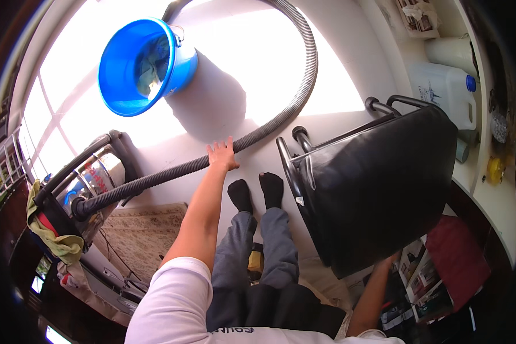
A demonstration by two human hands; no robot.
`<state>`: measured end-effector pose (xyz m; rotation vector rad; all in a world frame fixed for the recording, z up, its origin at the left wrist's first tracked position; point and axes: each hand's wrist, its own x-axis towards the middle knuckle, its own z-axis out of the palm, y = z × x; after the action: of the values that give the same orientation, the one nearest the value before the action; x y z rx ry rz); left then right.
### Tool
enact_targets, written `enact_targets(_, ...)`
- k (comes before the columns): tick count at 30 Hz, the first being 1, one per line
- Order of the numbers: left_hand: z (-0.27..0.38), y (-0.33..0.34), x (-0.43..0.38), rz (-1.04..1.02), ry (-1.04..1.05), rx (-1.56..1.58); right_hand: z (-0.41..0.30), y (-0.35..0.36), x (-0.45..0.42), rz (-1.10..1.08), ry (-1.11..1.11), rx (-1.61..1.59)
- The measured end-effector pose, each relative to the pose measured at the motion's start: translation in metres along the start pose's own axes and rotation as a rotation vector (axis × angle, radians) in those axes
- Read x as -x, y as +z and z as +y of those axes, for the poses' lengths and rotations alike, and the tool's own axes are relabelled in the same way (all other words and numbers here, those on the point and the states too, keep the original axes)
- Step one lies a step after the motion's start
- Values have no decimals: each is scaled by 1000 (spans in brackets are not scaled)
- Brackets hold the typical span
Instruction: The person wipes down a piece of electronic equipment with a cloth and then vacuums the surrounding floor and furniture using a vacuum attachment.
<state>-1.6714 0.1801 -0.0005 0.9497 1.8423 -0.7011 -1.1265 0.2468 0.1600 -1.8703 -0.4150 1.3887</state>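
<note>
My left hand (222, 155) reaches forward over a grey corrugated vacuum hose (155, 175), its fingers spread; whether it touches the hose is unclear. From there the hose runs left to a canister vacuum cleaner (99, 172) and loops away to the upper right. Beyond it, a blue bucket (185, 64) holds dark and light cloth. My right hand (389, 260) is mostly hidden behind the lower edge of a black padded chair (378, 185), whose metal legs show at its far side. Its grip on the chair cannot be seen.
At the right, a shelf (494, 223) holds a plastic jug (445, 88) with a blue cap and other containers. A patterned rug (142, 236) lies at left. A green cloth (64, 245) hangs over the vacuum's near end. My socked feet (271, 189) are close to the hose and chair.
</note>
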Motion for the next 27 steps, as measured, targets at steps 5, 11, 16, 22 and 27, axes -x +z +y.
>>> enact_targets(5,10,8,15,-225,99,94,4,4,50,296,166,138)
enact_targets(11,29,-75,133,96,293,680,-27,-10,61,442,-544,1004)
enact_targets(16,17,-151,284,188,598,833,-125,157,102,-214,-315,399)
enact_targets(22,-32,-146,419,45,825,710,-189,359,142,-1190,497,-246)
enact_targets(27,-47,-111,482,3,895,420,-225,462,171,-1388,540,-299)
